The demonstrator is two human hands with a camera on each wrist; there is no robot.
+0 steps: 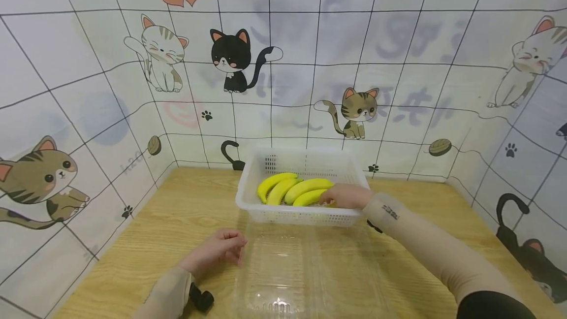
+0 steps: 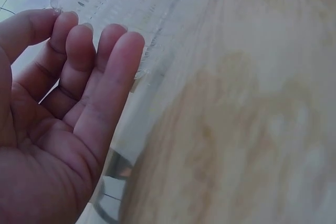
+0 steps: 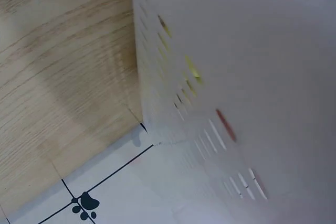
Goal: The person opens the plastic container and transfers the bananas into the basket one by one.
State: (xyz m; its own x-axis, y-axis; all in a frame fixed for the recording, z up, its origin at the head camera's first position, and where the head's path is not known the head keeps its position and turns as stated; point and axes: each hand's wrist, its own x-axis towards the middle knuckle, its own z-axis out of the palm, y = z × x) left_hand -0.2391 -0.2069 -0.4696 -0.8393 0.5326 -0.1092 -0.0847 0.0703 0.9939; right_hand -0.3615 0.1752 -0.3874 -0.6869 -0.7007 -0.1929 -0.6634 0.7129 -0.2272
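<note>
Several yellow bananas (image 1: 282,190) lie side by side in a white perforated plastic basket (image 1: 305,216). My right hand (image 1: 347,196) reaches over the basket's front right rim, its fingers down at the right ends of the bananas. The fingertips are hidden, so whether they grip a banana does not show. In the right wrist view the basket wall (image 3: 252,66) blocks the hand; yellow shows through its slots. Beside the left edge of an opened clear plastic clamshell box (image 1: 274,270), my left hand (image 1: 217,250) hangs with loosely bent fingers. Its palm (image 2: 52,166) holds nothing.
The wooden table (image 1: 177,206) carries the basket at the back, with the clear box in front of it. Behind rises a wall covering (image 1: 292,82) with printed cats and grid lines. A black wrist device (image 1: 201,298) sits at my left wrist.
</note>
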